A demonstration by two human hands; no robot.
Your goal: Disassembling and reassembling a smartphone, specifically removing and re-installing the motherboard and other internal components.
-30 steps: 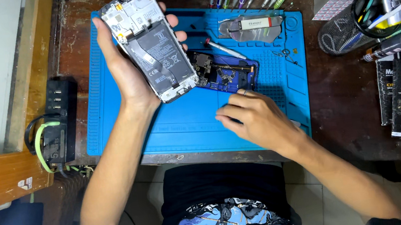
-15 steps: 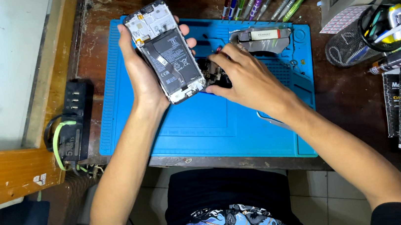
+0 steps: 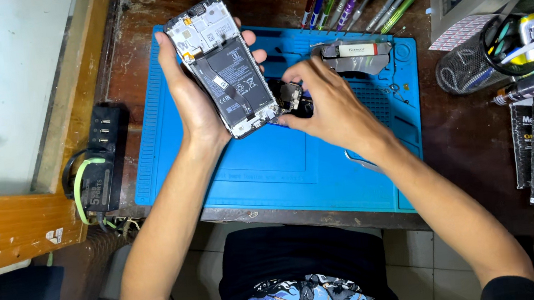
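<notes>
Head view: one opened phone [image 3: 225, 68], two hands.

Even, bright overhead light fell on the blue mat [image 3: 268, 163]; shadows were soft, focus sharp, the near corners dimmer.

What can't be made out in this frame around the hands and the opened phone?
- Head view: the small dark part under the right hand; the fingers cover most of it, so its kind and the grip are unclear.
- The phone held in the left hand: its front faces away.
- The cup of tools at right: cut off by the frame edge.
</notes>
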